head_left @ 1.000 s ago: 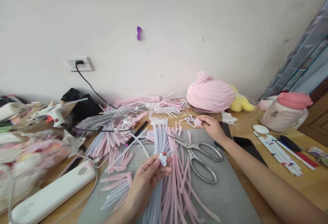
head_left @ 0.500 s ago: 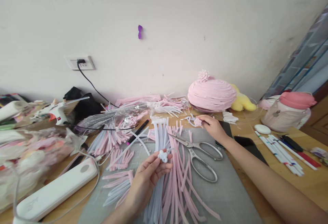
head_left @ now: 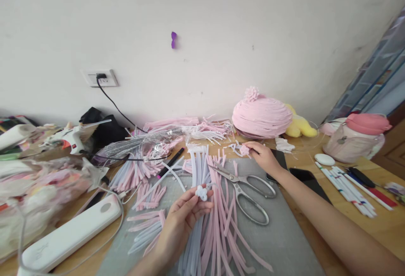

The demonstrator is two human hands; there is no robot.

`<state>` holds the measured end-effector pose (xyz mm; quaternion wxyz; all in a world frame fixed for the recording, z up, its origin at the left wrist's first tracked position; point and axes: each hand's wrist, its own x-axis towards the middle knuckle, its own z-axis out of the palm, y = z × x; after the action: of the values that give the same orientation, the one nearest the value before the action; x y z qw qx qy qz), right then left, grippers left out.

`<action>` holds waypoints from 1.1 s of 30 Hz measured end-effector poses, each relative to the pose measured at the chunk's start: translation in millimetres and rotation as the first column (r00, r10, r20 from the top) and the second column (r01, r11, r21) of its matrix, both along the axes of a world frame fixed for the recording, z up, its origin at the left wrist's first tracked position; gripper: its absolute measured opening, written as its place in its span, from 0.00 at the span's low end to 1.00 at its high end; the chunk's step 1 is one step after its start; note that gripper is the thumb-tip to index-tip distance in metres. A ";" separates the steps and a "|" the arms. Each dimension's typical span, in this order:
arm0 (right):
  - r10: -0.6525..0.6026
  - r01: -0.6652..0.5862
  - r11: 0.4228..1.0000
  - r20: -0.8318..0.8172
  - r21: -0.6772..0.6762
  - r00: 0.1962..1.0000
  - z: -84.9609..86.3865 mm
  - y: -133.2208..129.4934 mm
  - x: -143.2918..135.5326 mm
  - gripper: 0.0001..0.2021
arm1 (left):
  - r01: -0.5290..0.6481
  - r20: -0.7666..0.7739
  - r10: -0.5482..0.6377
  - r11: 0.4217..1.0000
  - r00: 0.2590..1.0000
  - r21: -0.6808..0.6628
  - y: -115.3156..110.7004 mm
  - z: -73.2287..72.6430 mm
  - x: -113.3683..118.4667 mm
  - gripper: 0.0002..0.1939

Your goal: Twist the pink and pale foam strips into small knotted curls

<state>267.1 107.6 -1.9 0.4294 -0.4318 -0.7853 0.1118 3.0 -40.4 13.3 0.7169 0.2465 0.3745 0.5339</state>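
Observation:
My left hand (head_left: pixel 188 213) holds a small pale blue flower (head_left: pixel 201 193) between thumb and fingers, above a bundle of pale blue strips (head_left: pixel 199 170). Farther back on the right, my right hand (head_left: pixel 261 156) pinches a small pink flower (head_left: pixel 244 150) near the back edge of the grey mat (head_left: pixel 278 234). Between the hands and to the right, metal scissors (head_left: pixel 236 179) lie partly open over long pink strips (head_left: pixel 218 229). Short cut pink and blue strips (head_left: pixel 148 225) are to the left of my left hand.
A white hot glue gun (head_left: pixel 72 139), plastic bags (head_left: pixel 47 196) and a white power bank-like box (head_left: pixel 72 234) are on the left. A round pink bundle (head_left: pixel 262 116) stands at the back. Markers (head_left: pixel 348 189), dark phones (head_left: pixel 308 181) and a pink-lidded container (head_left: pixel 354 141) are on the right.

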 end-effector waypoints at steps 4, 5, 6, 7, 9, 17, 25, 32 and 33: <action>-0.031 0.031 1.000 0.040 -0.001 0.999 0.6 0.6 2.7 0.12 | 0.000 -0.001 0.000 1.000 1.000 -0.007 -0.6 0.8 0.0 0.14; -0.047 0.047 0.999 0.063 -0.005 0.997 0.2 1.7 4.3 0.12 | -0.001 -0.005 0.001 1.000 1.000 -0.008 -0.5 1.0 0.0 0.14; -0.059 0.061 0.998 0.097 -0.012 0.993 -0.5 3.0 5.8 0.12 | -0.001 -0.010 0.001 1.000 1.000 -0.010 -0.3 1.2 0.1 0.14; -0.071 0.076 0.997 0.139 -0.024 0.988 -1.2 4.1 6.9 0.12 | -0.001 -0.016 0.001 1.000 1.000 -0.010 0.0 1.2 0.2 0.14; -0.111 0.123 0.991 0.214 -0.046 0.971 -1.4 3.6 5.9 0.12 | -0.001 -0.025 0.001 1.000 1.000 -0.005 0.8 0.9 0.7 0.14; 0.259 -0.212 0.916 0.099 -0.340 0.961 41.9 -74.0 -65.4 0.13 | -0.005 -0.104 0.013 0.997 0.994 0.074 3.7 -3.6 3.2 0.10; 0.438 -0.325 0.825 0.160 -0.462 0.884 46.4 -99.3 -100.9 0.12 | -0.016 -0.184 0.049 0.984 0.982 0.179 9.3 -4.0 -4.2 0.09; -0.209 0.365 0.920 0.610 -0.142 0.764 38.7 -37.1 -51.8 0.09 | 0.130 -0.870 0.293 0.920 0.395 0.369 32.9 -14.7 -29.0 0.11; -0.224 0.417 0.896 0.654 -0.154 0.723 36.1 -29.8 -45.6 0.09 | 0.166 -0.912 0.295 0.922 0.286 0.351 34.9 -16.8 -31.5 0.09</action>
<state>221.5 77.7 34.2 0.0917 -0.6326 -0.7690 0.0006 -28.5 -5.5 -3.5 0.2648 0.6333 0.6256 0.3708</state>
